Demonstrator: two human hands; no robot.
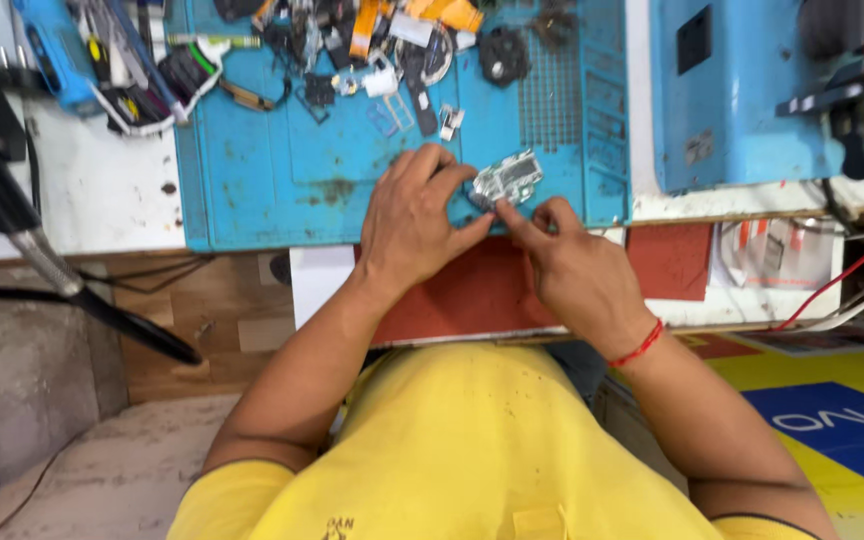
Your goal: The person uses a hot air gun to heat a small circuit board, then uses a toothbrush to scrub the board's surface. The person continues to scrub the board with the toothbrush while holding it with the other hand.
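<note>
Yellow shirt (452, 450) nearest us; we find left hand (407, 215) and right hand (572, 265) both pinching the small metal frame (508, 180) at the blue mat (252, 180) front edge; a slip could drop it off the bench

Parts clutter (352, 50) beyond; bare mat (282, 180) left.

I see bright, even light from overhead, shadows short and soft under both hands. Glare on the small silver metal part (507, 179) washes out its detail. White bench top (102, 190) is nearly overexposed. Centre sharp; edges slightly stretched and softer, my near yellow shirt (462, 450) mildly blurred.
</note>
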